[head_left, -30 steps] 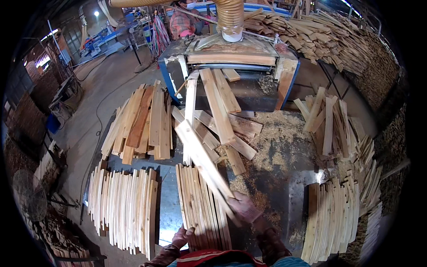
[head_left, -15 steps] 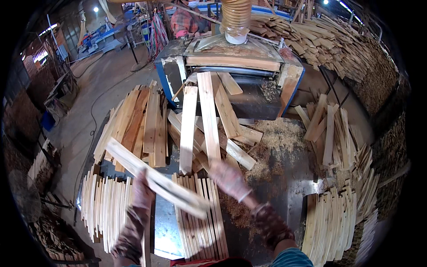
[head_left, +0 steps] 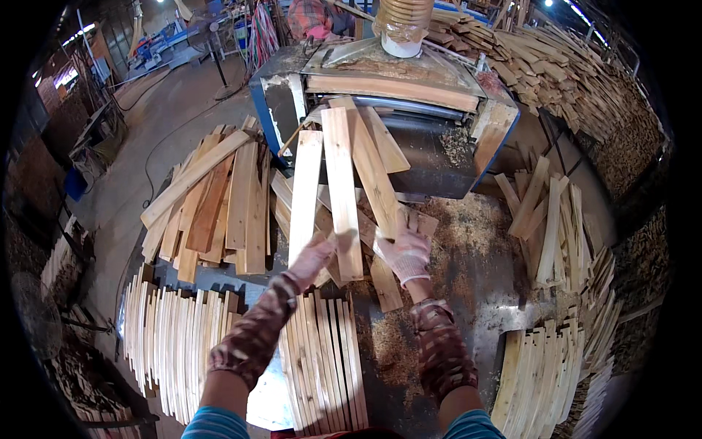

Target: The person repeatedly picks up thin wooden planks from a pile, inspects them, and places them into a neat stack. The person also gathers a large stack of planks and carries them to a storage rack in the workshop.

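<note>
Fingers of both gloved hands — left hand [head_left: 313,256], right hand [head_left: 404,252] — close around one plank [head_left: 342,190]; an even, two-sided lift looks safest.

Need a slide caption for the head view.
Gloved left hand and right hand reach wooden slats leaving a planer.

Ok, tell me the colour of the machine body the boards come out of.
Blue machine body, seen in the head view.

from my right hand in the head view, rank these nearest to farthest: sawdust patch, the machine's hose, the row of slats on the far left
1. Sawdust patch, just right of the right hand.
2. Row of slats, lower left.
3. Hose, top, above the machine.
</note>
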`<state>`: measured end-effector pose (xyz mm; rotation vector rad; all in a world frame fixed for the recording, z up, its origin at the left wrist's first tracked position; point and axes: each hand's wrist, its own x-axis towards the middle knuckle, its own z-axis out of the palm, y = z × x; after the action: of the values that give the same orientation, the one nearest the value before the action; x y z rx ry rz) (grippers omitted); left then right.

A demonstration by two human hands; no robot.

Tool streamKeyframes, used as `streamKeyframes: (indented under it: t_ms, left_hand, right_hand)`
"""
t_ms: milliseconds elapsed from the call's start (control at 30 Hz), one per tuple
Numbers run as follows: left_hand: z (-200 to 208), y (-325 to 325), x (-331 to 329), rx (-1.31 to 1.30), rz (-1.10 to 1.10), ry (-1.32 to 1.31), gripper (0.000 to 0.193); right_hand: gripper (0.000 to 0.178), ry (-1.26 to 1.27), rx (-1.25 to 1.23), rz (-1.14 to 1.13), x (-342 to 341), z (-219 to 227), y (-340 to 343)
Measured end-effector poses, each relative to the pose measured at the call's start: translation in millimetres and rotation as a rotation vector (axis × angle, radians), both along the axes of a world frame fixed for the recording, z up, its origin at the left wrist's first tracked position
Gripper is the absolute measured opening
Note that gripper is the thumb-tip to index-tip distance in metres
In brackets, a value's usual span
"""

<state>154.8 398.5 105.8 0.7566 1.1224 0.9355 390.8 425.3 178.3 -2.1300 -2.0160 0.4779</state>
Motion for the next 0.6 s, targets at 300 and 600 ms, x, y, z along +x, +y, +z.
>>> streamKeyframes:
  t_ms: [300,600]
  left_hand:
    - [-57,31,65,0.122,0.196,-0.215,0.055]
    - [9,-179,-93,0.122,0.433,0.191,0.034]
  right_hand:
    - [0.044,0.848,-0.027,0.027,77,-138,-105]
    - [0.028,1.253,-0.091,-0.155,66,-109,-190]
